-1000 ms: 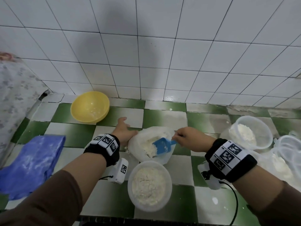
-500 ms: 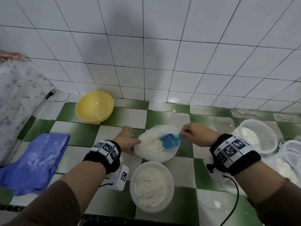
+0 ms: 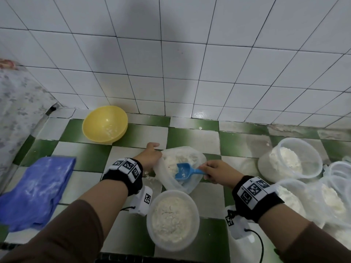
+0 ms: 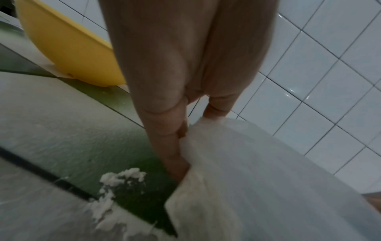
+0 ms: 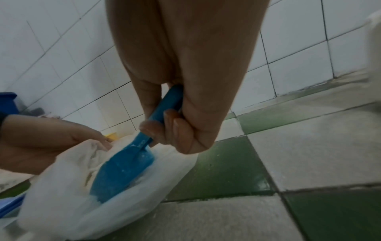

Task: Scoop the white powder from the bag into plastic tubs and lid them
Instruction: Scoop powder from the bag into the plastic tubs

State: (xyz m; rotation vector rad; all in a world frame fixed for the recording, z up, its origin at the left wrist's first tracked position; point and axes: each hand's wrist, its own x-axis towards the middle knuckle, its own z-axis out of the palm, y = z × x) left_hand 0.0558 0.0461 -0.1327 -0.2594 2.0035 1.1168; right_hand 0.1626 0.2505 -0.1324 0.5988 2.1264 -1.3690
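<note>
Here, in the middle of the head view, the left hand (image 3: 150, 156) is pinching the left rim of the clear plastic bag (image 3: 190, 184), fingers curled on the film and holding the mouth open; the left wrist view is showing the fingers (image 4: 177, 156) pressing into the bunched plastic. The right hand (image 3: 216, 172) is gripping the handle of the blue scoop (image 3: 183, 170), fingers wrapped round it, thumb (image 5: 148, 97) lying along the handle. The scoop's blade is sitting inside the bag's mouth, against the white powder (image 3: 171, 162), with a few crumbs clinging to it.

Just below the bag, at lower centre of the frame, an open plastic tub (image 3: 172, 219) is standing heaped nearly full of powder, no lid on it. Toward the right edge another open tub (image 3: 290, 160) is holding a mound of powder, and more clear tubs (image 3: 334, 198) are crowding the lower right corner, their outlines hard to separate.

A yellow bowl (image 3: 105, 123) is resting near the wall in the upper left part of the counter, and a blue cloth (image 3: 36, 188) is lying at the left edge. Spilled powder (image 4: 121, 177) is dotting the green-and-white checked counter (image 3: 193, 139) beside the left hand.
</note>
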